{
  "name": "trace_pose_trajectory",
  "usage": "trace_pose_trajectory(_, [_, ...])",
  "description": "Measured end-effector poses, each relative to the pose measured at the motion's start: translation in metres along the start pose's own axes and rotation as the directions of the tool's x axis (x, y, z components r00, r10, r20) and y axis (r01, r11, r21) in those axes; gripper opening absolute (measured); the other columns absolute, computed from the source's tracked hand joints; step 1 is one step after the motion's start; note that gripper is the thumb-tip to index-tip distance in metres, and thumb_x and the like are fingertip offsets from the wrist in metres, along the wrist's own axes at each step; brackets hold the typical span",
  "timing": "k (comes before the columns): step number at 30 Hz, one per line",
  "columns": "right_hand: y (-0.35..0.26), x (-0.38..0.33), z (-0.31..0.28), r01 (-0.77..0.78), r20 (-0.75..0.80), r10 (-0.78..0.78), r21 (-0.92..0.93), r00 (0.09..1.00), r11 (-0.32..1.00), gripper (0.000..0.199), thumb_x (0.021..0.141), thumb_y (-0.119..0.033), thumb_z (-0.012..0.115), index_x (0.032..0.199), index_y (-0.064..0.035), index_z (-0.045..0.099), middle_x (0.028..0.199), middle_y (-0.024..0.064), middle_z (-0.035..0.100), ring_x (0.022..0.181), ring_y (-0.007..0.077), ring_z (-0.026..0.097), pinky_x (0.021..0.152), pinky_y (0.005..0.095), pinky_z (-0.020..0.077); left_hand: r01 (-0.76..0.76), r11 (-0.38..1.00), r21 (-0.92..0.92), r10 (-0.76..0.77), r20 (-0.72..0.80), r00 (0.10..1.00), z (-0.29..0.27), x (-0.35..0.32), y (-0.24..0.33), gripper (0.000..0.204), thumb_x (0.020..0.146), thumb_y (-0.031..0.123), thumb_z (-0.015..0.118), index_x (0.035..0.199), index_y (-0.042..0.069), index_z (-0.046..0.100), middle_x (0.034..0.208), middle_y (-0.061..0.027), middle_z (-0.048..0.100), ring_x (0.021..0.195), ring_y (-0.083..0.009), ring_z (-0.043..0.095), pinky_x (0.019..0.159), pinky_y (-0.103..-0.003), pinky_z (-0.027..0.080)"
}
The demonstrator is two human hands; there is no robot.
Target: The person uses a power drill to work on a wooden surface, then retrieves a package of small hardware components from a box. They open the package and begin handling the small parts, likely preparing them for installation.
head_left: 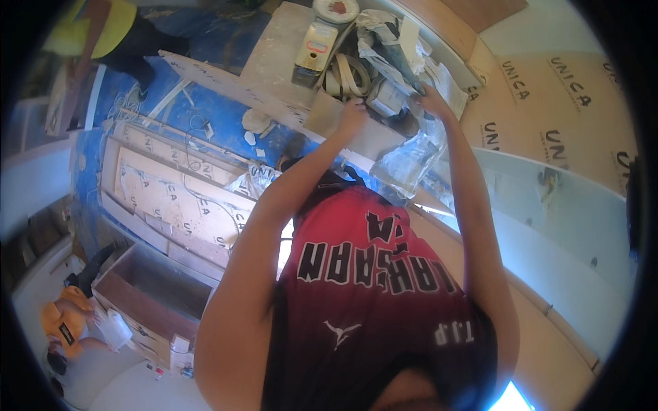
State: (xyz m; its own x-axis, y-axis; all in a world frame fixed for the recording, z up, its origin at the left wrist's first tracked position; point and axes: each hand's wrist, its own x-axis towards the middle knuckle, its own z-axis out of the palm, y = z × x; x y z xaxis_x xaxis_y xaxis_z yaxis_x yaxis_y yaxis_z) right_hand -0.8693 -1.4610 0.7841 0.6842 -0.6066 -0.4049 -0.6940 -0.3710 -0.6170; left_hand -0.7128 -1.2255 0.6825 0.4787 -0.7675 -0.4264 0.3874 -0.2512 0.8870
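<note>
From my remote seat, I am failing to make out whether the wearer's right hand (430,103) is gripping anything; its fingertips are blurring into the crumpled grey-and-white sheeting (391,58). The left hand (353,113) is blurring too, so I am not telling whether it is touching the coiled beige strip (334,83). The upper edge is cutting off the round white tub (336,9) and a person in a yellow top (113,31). Small red and blue bits (159,373) at lower left are looking too tiny to name.
</note>
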Motion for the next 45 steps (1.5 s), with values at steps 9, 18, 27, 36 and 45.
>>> trace_pose_trajectory(9, [-0.014,0.0,-0.009,-0.037,0.022,0.038,-0.051,0.999,0.998,0.056,0.082,-0.011,0.066,0.137,-0.0019,0.057,0.114,0.0147,0.067,0.102,0.0224,0.061,0.092,0.0346,0.0481,0.266,0.955,-0.132,-0.227,0.253,0.941,-0.048,0.035,0.028,0.05,0.086,0.012,0.071,0.132,-0.001,0.057,0.11,-0.0101,0.067,0.088,-0.0161,0.063,0.074,-0.029,0.051])
trace_pose_trajectory(18, [-0.037,-0.008,-0.014,0.011,0.031,-0.008,-0.076,0.999,0.997,0.064,0.08,-0.017,0.067,0.142,-0.0064,0.054,0.129,0.0209,0.064,0.12,0.0333,0.059,0.105,0.0399,0.043,-0.136,0.55,0.824,0.109,0.09,0.99,0.068,0.051,0.032,0.132,0.054,0.045,0.096,0.15,-0.009,0.023,0.148,-0.0315,0.041,0.14,-0.0421,0.04,0.109,-0.049,0.042])
trace_pose_trajectory(27, [-0.025,0.001,-0.012,0.102,0.032,-0.101,-0.044,0.994,0.994,0.068,0.072,-0.015,0.06,0.14,-0.0092,0.057,0.126,0.0251,0.065,0.117,0.0375,0.061,0.101,0.0425,0.0474,-0.073,0.438,0.896,0.041,0.062,0.997,0.074,0.063,0.047,0.101,0.06,0.05,0.087,0.134,-0.006,0.046,0.126,-0.0253,0.061,0.117,-0.0402,0.061,0.096,-0.046,0.053])
trace_pose_trajectory(36, [-0.032,0.003,-0.036,0.052,0.076,-0.048,-0.057,0.996,0.997,0.064,0.08,-0.021,0.066,0.14,-0.004,0.053,0.13,0.0223,0.063,0.12,0.0356,0.059,0.104,0.0403,0.0447,-0.215,0.58,0.786,0.084,0.204,0.975,-0.009,0.001,0.153,0.074,0.062,0.037,0.084,0.119,-0.005,0.062,0.106,-0.0256,0.071,0.102,-0.0396,0.069,0.089,-0.042,0.054])
trace_pose_trajectory(45, [-0.018,0.004,-0.018,0.006,0.099,0.007,-0.127,0.995,0.992,0.068,0.08,-0.024,0.069,0.144,-0.0054,0.051,0.136,0.0242,0.058,0.128,0.0377,0.053,0.11,0.0435,0.0396,-0.172,0.631,0.757,0.243,0.018,0.97,-0.179,-0.076,0.238,0.084,0.06,0.025,0.086,0.133,-0.004,0.055,0.115,-0.0232,0.07,0.105,-0.0331,0.069,0.091,-0.039,0.053])
